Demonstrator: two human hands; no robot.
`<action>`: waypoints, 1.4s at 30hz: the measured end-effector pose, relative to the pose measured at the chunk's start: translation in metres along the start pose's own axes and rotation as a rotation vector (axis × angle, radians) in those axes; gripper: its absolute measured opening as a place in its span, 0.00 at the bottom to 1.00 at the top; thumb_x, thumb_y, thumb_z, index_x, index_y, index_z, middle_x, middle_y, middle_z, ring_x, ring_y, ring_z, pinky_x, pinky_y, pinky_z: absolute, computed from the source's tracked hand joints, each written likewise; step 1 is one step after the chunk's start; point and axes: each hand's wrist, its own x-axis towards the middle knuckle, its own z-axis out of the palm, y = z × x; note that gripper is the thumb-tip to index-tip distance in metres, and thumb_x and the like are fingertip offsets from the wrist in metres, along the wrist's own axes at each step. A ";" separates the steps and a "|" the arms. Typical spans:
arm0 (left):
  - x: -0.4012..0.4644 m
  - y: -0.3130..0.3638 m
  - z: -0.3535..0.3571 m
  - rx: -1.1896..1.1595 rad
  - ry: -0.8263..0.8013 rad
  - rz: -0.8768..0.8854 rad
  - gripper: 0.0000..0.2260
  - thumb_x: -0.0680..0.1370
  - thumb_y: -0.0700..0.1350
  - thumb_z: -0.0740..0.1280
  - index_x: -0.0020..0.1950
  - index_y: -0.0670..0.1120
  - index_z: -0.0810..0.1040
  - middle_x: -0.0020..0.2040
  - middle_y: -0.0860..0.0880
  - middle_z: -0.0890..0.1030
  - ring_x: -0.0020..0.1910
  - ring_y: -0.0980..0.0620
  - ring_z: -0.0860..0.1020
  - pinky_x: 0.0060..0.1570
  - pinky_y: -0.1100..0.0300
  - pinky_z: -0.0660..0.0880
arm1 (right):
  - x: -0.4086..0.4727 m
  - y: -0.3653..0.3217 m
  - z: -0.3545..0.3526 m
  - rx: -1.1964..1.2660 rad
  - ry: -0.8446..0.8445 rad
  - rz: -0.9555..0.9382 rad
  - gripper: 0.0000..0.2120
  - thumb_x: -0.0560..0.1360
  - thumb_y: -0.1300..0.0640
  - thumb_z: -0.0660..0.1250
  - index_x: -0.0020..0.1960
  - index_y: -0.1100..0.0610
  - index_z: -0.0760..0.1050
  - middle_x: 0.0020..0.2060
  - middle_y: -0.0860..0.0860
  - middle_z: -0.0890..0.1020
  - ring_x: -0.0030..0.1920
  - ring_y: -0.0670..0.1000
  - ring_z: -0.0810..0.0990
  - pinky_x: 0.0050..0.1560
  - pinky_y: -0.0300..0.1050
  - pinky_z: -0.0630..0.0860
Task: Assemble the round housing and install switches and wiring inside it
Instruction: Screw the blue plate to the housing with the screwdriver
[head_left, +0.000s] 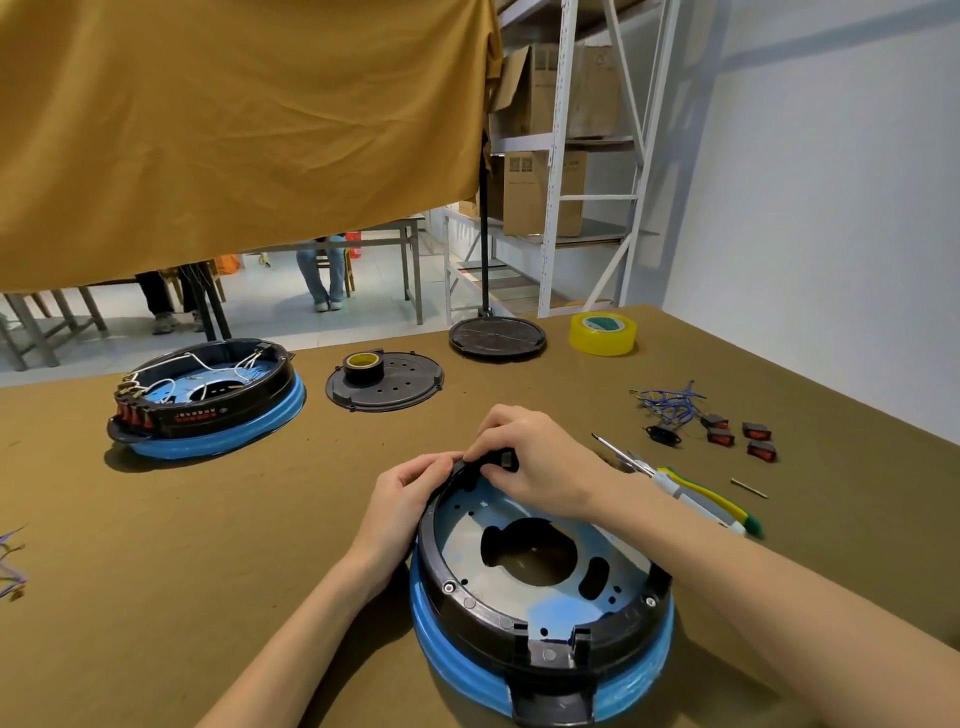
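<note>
Round housing (540, 577) (black ring on blue base) is sitting on the table (260, 519), nearest the camera. Left hand (410, 493) is gripping the housing's far-left rim, fingers curled over it. Right hand (535, 462) is pinching a small black switch (505, 459) at the far rim. Loose switches (737, 434) and blue wiring (670, 405) are lying right of the housing, beyond a screwdriver (675, 483).

- I have one view only, a wide-angle camera worn on the head, looking forward and down across the table (208, 519).
- It sits close above the round housing (540, 587), which fills my lower centre.
- Its upper half faces a hanging cloth (234, 130) and shelving (561, 156) beyond.
</note>
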 end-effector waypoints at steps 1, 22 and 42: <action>0.000 0.000 -0.001 0.039 0.013 0.028 0.09 0.83 0.46 0.67 0.58 0.52 0.86 0.53 0.51 0.87 0.54 0.52 0.85 0.49 0.61 0.81 | -0.001 0.000 -0.001 -0.029 -0.034 0.003 0.12 0.80 0.60 0.69 0.61 0.52 0.84 0.54 0.47 0.78 0.56 0.47 0.75 0.60 0.47 0.76; -0.052 0.025 -0.062 0.967 -0.182 0.586 0.17 0.77 0.45 0.71 0.67 0.51 0.79 0.61 0.60 0.78 0.63 0.60 0.77 0.62 0.62 0.77 | 0.024 -0.003 -0.017 -0.106 -0.180 0.176 0.20 0.78 0.59 0.73 0.69 0.52 0.77 0.62 0.51 0.79 0.61 0.50 0.78 0.65 0.53 0.77; -0.068 0.004 -0.034 0.890 -0.082 0.757 0.13 0.75 0.56 0.75 0.53 0.52 0.78 0.55 0.58 0.81 0.60 0.58 0.79 0.61 0.62 0.77 | -0.077 -0.013 -0.044 -0.097 -0.305 -0.007 0.09 0.75 0.44 0.73 0.54 0.43 0.81 0.48 0.41 0.80 0.54 0.44 0.74 0.57 0.36 0.68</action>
